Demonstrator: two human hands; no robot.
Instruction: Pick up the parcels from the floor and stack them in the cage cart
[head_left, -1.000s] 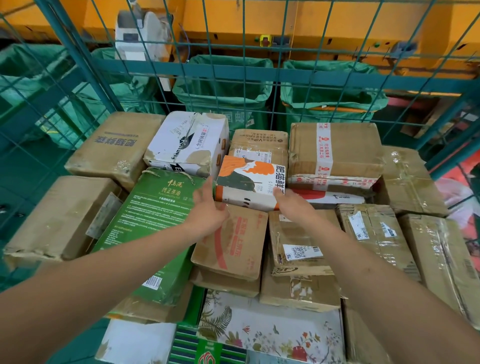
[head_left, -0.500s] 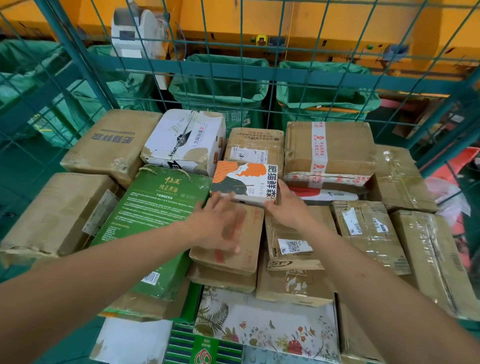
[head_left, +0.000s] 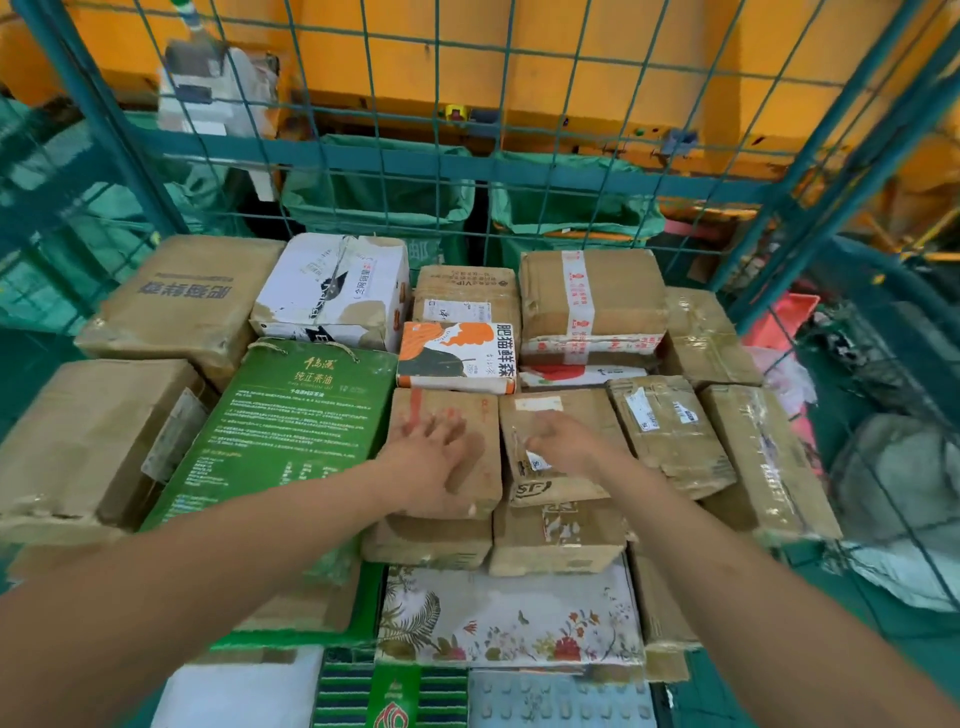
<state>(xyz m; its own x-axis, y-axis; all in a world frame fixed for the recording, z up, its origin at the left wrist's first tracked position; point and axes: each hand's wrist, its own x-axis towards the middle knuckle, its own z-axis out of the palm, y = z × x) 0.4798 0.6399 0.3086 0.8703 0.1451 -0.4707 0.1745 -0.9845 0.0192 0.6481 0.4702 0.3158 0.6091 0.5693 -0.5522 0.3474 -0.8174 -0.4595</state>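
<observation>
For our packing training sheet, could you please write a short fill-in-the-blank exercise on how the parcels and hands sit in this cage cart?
1. The orange-and-white box lies directly ____ the green carton.
2. Both hands hold ____.
3. The left hand is over a ____ cardboard parcel.
4. The parcel with red-printed tape sits against the cart's ____ mesh wall.

Missing words: right of; nothing; brown; back

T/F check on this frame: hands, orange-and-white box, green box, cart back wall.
1. Both hands, left and right, hold nothing. True.
2. The orange-and-white box is held in the air. False: it lies among the stacked parcels.
3. The green box lies left of the left hand. True.
4. The cage cart has a solid back wall. False: it is wire mesh.
</observation>
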